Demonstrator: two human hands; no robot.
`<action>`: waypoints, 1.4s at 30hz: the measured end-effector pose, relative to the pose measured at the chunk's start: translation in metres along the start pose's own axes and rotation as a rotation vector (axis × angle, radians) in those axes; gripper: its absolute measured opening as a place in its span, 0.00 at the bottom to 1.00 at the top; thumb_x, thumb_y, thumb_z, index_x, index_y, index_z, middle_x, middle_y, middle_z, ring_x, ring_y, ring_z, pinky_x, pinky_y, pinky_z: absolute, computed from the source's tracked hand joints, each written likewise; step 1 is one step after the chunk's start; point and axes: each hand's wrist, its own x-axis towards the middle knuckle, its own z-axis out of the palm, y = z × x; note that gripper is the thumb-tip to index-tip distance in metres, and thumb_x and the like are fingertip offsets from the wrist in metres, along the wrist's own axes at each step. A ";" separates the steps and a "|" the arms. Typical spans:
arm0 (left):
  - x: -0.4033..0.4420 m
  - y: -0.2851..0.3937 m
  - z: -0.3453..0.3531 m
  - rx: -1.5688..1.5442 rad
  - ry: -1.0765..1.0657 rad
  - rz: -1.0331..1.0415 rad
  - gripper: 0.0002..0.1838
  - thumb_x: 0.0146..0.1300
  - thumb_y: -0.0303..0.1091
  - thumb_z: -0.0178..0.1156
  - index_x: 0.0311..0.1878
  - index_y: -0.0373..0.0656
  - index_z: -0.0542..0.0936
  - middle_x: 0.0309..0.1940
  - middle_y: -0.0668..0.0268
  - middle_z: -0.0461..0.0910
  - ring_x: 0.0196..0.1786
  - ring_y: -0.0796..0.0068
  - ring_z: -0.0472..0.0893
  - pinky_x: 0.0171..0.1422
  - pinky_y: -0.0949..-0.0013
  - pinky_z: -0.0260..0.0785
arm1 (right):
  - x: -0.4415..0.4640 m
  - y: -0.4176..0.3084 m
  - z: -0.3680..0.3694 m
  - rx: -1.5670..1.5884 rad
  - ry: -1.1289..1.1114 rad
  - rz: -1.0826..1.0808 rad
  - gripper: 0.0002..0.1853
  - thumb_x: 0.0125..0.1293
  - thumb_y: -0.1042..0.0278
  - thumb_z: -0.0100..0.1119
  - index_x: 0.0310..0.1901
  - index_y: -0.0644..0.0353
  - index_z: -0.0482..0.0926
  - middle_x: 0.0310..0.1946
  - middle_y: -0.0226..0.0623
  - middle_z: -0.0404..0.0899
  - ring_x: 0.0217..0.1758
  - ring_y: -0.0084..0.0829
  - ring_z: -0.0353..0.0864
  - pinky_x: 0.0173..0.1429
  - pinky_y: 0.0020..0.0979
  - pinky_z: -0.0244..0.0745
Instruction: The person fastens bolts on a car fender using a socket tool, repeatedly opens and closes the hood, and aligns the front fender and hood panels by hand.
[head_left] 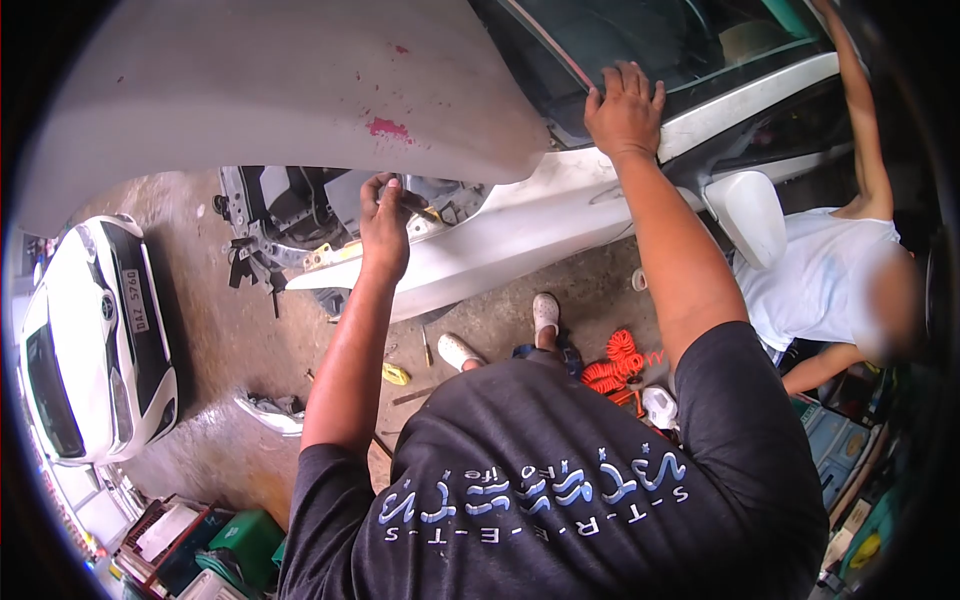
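Note:
My left hand point(384, 235) is raised over the exposed front end of the car, close to the lower edge of the grey hood point(300, 90). Its fingers are curled; a dark, thin shape shows beside them, but I cannot make out what it is. My right hand point(627, 115) lies with fingers spread at the lower corner of the windshield point(650, 45), by the car's white body. The hood is up and carries pink patches of bare or different paint. Below my left hand runs the white fender point(500, 230), beside the open engine bay point(290, 205).
A person in a white top point(820, 270) stands by the side mirror point(747, 215). An orange coiled hose point(615, 365) lies near my feet. A white car point(100, 330) is parked to the left. A green container point(245, 545) and a blue toolbox point(835, 440) stand nearby.

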 end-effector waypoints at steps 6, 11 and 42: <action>0.029 0.014 0.001 0.348 -0.097 -0.131 0.13 0.80 0.34 0.57 0.58 0.37 0.77 0.39 0.61 0.84 0.41 0.70 0.85 0.52 0.65 0.76 | 0.000 0.000 0.000 0.009 -0.001 0.002 0.23 0.74 0.51 0.57 0.66 0.50 0.78 0.75 0.35 0.73 0.85 0.38 0.64 0.87 0.63 0.49; 0.047 0.056 -0.001 1.021 -0.681 -0.023 0.22 0.74 0.36 0.63 0.64 0.32 0.79 0.44 0.48 0.89 0.47 0.58 0.88 0.60 0.56 0.77 | 0.000 0.000 -0.002 0.006 -0.020 0.003 0.24 0.74 0.51 0.57 0.67 0.50 0.78 0.76 0.35 0.73 0.85 0.38 0.63 0.87 0.63 0.48; -0.010 0.113 0.022 1.955 -0.728 0.454 0.09 0.69 0.29 0.59 0.46 0.41 0.87 0.35 0.47 0.89 0.42 0.47 0.91 0.48 0.49 0.84 | 0.000 0.001 -0.001 -0.007 -0.013 -0.003 0.24 0.74 0.52 0.57 0.67 0.49 0.78 0.76 0.35 0.73 0.86 0.37 0.63 0.87 0.63 0.48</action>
